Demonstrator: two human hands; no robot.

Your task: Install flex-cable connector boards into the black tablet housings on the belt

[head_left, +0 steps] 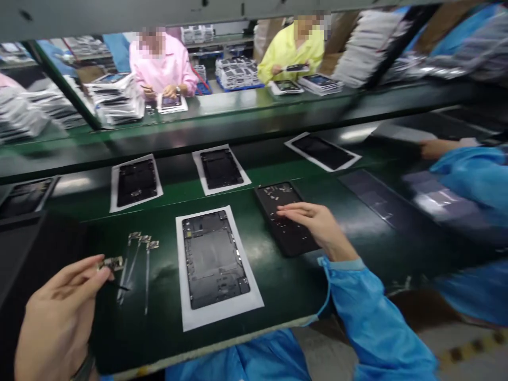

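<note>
My left hand pinches a small circuit board between thumb and fingers, with a dark strip hanging below it. On the green bench beside it lie several like boards with long thin flex cables. A black tablet housing rests on a white sheet between my hands. My right hand is over a black tray with several tiny metal parts in it. Its fingertips are pressed together, and whatever they hold is too small to make out.
More tablet housings on white sheets line the green conveyor behind. At the right, a co-worker's blue sleeve reaches in near clear plastic film. Two people in pink and yellow work opposite. A black box stands left.
</note>
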